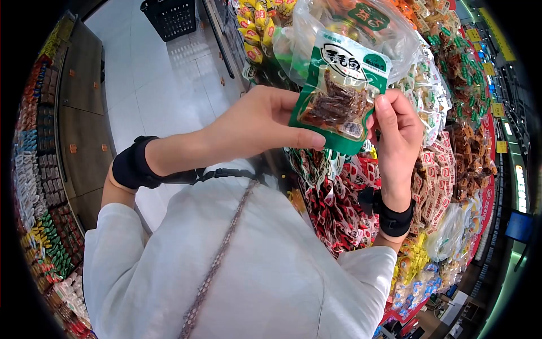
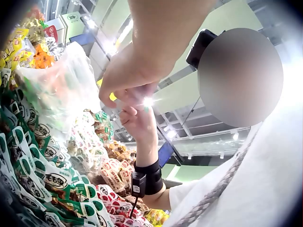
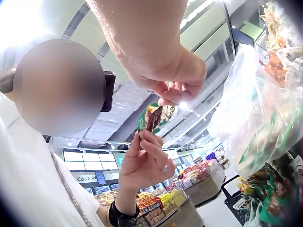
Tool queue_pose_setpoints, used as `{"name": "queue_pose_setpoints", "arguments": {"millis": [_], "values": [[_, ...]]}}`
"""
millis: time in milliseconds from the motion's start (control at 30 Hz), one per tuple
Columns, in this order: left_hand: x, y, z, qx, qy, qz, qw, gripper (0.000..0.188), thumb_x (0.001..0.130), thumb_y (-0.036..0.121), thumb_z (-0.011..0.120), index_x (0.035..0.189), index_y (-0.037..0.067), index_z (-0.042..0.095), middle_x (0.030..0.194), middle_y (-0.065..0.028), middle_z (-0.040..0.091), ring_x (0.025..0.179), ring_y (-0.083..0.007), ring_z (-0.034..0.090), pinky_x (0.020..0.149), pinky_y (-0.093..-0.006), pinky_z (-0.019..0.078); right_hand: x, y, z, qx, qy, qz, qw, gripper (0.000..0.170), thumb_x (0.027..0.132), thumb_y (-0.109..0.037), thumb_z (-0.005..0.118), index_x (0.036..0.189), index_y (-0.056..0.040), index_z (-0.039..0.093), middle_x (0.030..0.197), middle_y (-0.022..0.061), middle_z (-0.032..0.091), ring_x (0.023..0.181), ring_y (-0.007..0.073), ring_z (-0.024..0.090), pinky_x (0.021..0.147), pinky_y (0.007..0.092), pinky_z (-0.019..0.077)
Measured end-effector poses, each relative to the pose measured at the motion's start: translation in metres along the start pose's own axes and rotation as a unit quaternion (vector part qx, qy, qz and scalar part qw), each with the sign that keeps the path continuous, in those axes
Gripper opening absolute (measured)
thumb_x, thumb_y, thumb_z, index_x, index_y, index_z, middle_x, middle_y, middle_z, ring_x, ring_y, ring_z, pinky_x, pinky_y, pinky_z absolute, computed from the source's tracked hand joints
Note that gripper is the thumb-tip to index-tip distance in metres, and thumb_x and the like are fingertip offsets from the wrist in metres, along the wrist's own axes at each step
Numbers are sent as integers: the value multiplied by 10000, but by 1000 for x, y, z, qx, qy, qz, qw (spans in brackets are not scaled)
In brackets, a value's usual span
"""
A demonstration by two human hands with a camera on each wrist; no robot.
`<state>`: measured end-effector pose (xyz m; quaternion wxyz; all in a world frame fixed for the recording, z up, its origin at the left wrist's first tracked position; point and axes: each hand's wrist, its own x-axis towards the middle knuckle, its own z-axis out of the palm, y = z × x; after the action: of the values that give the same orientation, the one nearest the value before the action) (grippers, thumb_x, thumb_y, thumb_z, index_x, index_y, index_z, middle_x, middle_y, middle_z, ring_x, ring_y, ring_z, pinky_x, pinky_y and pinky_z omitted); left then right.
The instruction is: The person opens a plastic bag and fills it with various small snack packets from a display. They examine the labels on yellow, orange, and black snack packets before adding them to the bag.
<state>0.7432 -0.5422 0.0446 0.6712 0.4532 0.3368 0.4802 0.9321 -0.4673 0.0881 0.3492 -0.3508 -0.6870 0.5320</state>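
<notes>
A green and white snack packet (image 1: 341, 93) with a clear window over dark brown pieces is held up in front of the chest, its printed front facing the head camera. My left hand (image 1: 265, 121) pinches its left edge, thumb lying across the lower front. On the opposite side my right hand (image 1: 398, 121) grips the right edge between thumb and curled fingers. In the right wrist view the packet (image 3: 154, 118) appears edge-on between both hands. Just behind it, a clear plastic bag (image 1: 395, 34) of goods lies on the display.
Heaps of wrapped snacks fill the display, with red packets (image 1: 344, 209) below the hands and matching green packets (image 2: 57, 179) beside the bag. A black basket (image 1: 169, 20) stands on the pale floor (image 1: 169, 85). Shelves of goods (image 1: 48, 169) line the left side.
</notes>
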Motion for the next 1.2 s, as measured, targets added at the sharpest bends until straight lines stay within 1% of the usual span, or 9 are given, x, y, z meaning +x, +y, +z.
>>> {"name": "queue_pose_setpoints", "arguments": {"millis": [267,367,433,500,567,667,733,867,1200], "values": [[0,-1,0,-2,-16,48,999,283,881,187,480,1033,-36,565,925,-98,621,869,-134,575,822,-270,428,5,2,-5,9,9,2,1000,139,875,-165,504,840,-35,538,615,-15,507,492,31,418,441,153,296],[3,-1,-1,11,4,97,995,300,892,203,459,1038,-35,569,925,-94,623,874,-133,569,841,-272,413,7,-4,8,-46,113,-126,984,120,878,-113,466,895,-31,551,612,-14,500,479,29,400,422,163,286],[5,2,-3,18,23,128,991,320,898,229,450,1039,-32,570,936,-88,623,877,-126,562,857,-272,398,-1,1,7,-203,134,-278,929,144,846,-56,465,947,-28,564,607,1,496,448,48,383,402,180,287],[8,1,-7,27,41,145,988,326,898,235,450,1039,-32,570,934,-87,624,876,-126,563,856,-273,400,-15,2,10,-337,118,-354,864,256,762,0,498,1004,-29,576,580,4,453,417,77,360,380,201,292],[11,2,-12,46,43,144,988,343,899,248,447,1055,-35,560,951,-93,619,904,-137,566,869,-277,398,-21,5,18,-445,58,-394,802,442,627,15,543,1063,-47,579,544,-2,359,399,107,346,364,222,304],[11,0,-11,32,71,132,988,346,898,245,448,1074,-37,547,978,-100,611,932,-150,568,882,-282,394,-25,11,26,-537,2,-407,739,591,546,-39,555,1131,-120,568,535,-11,239,409,97,351,352,238,312],[11,0,-12,30,58,136,988,344,897,239,452,1083,-36,541,992,-100,606,942,-155,568,887,-283,393,-26,8,28,-576,-11,-382,722,592,563,-40,550,1146,-143,562,538,-11,245,414,95,356,351,242,314],[11,0,-9,-24,82,142,986,276,868,201,516,943,-50,601,861,-56,625,826,-91,568,774,-217,431,-25,16,30,-565,2,-354,745,591,579,-38,554,1160,-144,550,540,-8,245,416,99,365,349,242,314],[8,4,-13,10,50,139,989,333,894,242,450,1056,-29,558,962,-107,616,830,-160,595,832,-287,419,-26,11,24,-552,16,-312,773,640,581,23,567,1206,-87,487,520,12,337,406,125,392,378,273,338]]}}
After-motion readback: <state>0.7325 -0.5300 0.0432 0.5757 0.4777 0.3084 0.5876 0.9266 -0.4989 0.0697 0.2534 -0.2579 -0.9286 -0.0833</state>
